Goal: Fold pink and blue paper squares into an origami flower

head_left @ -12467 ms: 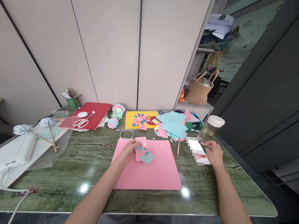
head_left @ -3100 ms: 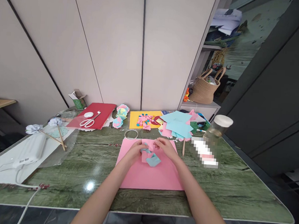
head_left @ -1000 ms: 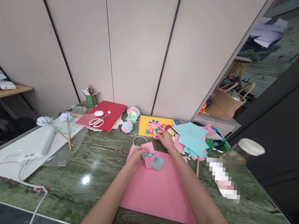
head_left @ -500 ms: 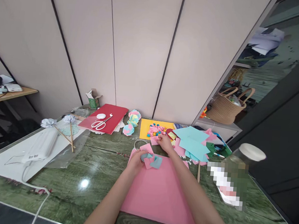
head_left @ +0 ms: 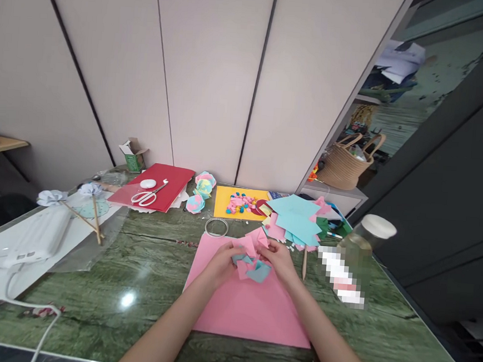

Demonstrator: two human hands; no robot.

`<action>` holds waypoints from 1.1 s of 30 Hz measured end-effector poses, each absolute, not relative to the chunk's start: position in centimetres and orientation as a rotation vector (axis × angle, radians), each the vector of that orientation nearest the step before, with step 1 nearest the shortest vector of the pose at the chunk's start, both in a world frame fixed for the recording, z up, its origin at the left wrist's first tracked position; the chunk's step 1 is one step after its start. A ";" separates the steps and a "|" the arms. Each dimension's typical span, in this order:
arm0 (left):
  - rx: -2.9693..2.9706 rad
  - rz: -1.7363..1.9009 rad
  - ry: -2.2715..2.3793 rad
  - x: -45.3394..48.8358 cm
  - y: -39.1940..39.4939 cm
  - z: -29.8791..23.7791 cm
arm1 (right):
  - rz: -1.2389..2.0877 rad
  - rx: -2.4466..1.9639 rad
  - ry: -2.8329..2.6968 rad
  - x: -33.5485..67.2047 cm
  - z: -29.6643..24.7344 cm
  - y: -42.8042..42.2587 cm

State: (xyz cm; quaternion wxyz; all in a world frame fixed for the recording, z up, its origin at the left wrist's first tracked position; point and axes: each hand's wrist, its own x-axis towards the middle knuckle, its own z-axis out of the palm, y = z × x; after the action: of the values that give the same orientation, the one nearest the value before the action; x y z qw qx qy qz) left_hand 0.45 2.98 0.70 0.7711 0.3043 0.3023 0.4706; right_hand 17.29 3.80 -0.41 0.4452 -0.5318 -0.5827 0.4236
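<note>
My left hand is closed on a cluster of folded pink and light blue paper pieces, raised over a pink sheet. My right hand pinches a folded pink paper piece against the upper side of that cluster. Fingertips of both hands nearly meet there, and how the pieces join is hidden. Just behind the pink sheet lies a roll of tape or ring. Beyond it, small pink, blue and yellow balls rest on a yellow sheet.
Light blue paper sheets and a wooden stick are on the right, near a white-lidded jar. Scissors lie on a red folder. Paper balls stand beside it. A white glue gun-like device with a cord sits left.
My right hand has come back from beside the small balls to the paper cluster, bringing the pink piece. The view has shifted slightly to the right.
</note>
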 end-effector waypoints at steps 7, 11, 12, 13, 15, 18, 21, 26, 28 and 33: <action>0.698 0.949 0.657 1.7 2.1 0.4 | 1.121 -1.259 -1.328 17.2 -1.0 2.4; 0.709 0.952 0.682 1.7 2.1 0.6 | 1.114 -1.256 -1.345 17.1 -0.8 2.1; 0.713 0.953 0.686 1.6 2.1 0.7 | 1.110 -1.257 -1.355 17.1 -0.7 1.8; 0.719 0.952 0.688 1.6 2.1 0.7 | 1.105 -1.258 -1.368 17.1 -0.5 1.6; 0.732 0.949 0.689 1.5 2.0 0.8 | 1.097 -1.260 -1.401 17.1 -0.2 1.3; 0.739 0.958 0.696 1.5 2.1 0.7 | 1.075 -1.260 -1.454 17.3 0.3 1.0; 0.733 0.973 0.710 1.5 2.3 0.5 | 1.048 -1.261 -1.494 17.4 0.7 0.8; 0.714 1.014 0.747 1.3 2.8 0.4 | 0.926 -1.230 -1.640 17.6 1.7 0.4; 0.707 1.027 0.752 1.1 2.9 0.4 | 0.787 -1.199 -1.781 17.9 2.0 0.3; 0.706 1.047 0.728 1.1 2.8 0.4 | 0.533 -1.112 -1.967 18.5 2.1 0.1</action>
State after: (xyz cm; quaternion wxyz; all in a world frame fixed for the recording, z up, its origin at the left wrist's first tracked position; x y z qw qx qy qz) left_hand 1.12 2.77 0.39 0.7460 0.3228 0.3327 0.4782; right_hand 18.50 0.14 2.08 0.3983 -0.4394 -0.7771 0.2106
